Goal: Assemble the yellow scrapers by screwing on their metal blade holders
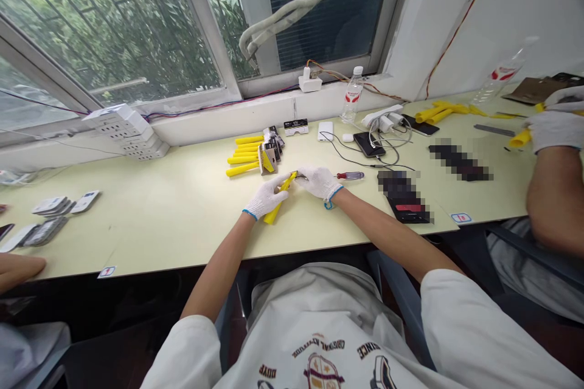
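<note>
In a white knit glove, my left hand (267, 197) is closed around a yellow handle-like piece (273, 213), which slants up toward the right. At its upper end my right hand (318, 183), also gloved, has its fingers pinched together. A small dark metallic bit shows at those fingertips, too small to name. Just right of the right hand lies a screwdriver (350, 175) with a red and clear handle. Beyond the left hand lies a row of yellow-handled tools (244, 160) with dark, card-covered heads.
White boxes (132, 134) are stacked by the window. A water bottle (352, 95), a phone (368, 144) with cables and a power strip (382, 117) stand at the back. A dark blurred item (404, 197) lies at right. A co-worker's gloved hand (556, 130) holds yellow material.
</note>
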`<state>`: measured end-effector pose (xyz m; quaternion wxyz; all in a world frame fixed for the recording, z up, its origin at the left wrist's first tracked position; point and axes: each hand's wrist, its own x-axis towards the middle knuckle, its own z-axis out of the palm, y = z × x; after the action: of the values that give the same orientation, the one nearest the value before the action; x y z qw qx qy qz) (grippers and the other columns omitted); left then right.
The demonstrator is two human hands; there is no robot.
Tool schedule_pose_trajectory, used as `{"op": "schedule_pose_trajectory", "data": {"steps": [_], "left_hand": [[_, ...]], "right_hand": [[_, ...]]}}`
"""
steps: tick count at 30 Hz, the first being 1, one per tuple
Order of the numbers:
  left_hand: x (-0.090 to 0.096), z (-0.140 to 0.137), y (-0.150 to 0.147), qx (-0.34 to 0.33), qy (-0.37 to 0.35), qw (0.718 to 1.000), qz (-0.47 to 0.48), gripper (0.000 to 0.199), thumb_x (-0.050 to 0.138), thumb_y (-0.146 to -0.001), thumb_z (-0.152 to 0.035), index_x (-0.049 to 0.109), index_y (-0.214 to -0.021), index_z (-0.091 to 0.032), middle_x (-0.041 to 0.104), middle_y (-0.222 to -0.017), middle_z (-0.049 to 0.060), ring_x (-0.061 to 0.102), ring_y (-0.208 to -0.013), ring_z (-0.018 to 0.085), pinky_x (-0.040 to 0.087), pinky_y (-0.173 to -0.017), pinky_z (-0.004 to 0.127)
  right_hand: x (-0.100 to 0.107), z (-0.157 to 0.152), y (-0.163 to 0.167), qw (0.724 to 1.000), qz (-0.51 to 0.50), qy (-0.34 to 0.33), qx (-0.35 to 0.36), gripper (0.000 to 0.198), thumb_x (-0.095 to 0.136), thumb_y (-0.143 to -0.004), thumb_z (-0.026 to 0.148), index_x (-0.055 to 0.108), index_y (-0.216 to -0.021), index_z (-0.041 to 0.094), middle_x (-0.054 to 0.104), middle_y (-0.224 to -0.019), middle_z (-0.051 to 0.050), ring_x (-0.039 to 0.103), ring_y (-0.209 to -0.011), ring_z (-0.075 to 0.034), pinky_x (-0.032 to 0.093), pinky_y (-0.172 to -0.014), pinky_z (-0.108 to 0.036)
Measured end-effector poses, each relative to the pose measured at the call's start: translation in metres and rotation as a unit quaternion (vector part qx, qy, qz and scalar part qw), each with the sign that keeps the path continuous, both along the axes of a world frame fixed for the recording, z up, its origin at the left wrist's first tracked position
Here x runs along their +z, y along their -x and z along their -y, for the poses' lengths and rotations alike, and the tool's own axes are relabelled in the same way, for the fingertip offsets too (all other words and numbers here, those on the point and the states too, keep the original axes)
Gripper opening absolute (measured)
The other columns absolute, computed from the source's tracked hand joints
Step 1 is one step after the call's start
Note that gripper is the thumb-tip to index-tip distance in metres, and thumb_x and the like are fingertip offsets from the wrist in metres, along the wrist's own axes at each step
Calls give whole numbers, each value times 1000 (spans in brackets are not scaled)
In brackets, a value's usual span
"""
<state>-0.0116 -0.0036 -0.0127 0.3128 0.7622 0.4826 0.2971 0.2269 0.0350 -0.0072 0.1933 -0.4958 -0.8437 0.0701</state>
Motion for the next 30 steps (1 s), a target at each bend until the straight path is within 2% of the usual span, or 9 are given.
{"op": "schedule_pose_trajectory", "data": {"steps": [11, 23, 27, 30], "left_hand": [[-2, -1, 1, -5, 0, 1000, -1, 72, 66, -89, -25, 60, -160, -26, 77, -104, 2, 65, -80, 18, 56, -82, 31], [2, 2, 0, -1, 3, 1000, 2, 72, 66, -88, -24, 60, -160, -28, 78, -105, 1, 67, -81, 19, 57, -83, 32], [3, 2, -1, 0, 2, 1000, 2, 73, 66, -87, -24, 60, -160, -27, 78, -104, 2, 68, -82, 19, 57, -83, 32], [3, 2, -1, 0, 0, 1000, -1, 72, 65, -87, -25, 60, -160, -27, 78, -105, 1, 67, -82, 19, 57, -83, 32]], "right_hand": [[4, 3, 0, 1000, 12, 9, 2, 35, 51, -108, 37, 78, -124, 19, 79, -121, -11, 72, -105, -24, 46, -85, -31], [3, 1, 0, 999, 41, 33, -12, 45, 46, -111, 45, 73, -132, 16, 77, -126, -14, 71, -108, -24, 44, -88, -32], [7, 5, 1, 998, 47, 40, -18, 48, 42, -112, 46, 72, -131, 13, 77, -125, -17, 71, -105, -24, 42, -87, -32], [9, 7, 2, 998, 46, 40, -20, 44, 44, -111, 45, 72, -128, 15, 77, -125, -15, 72, -106, -25, 43, -85, -32]]}}
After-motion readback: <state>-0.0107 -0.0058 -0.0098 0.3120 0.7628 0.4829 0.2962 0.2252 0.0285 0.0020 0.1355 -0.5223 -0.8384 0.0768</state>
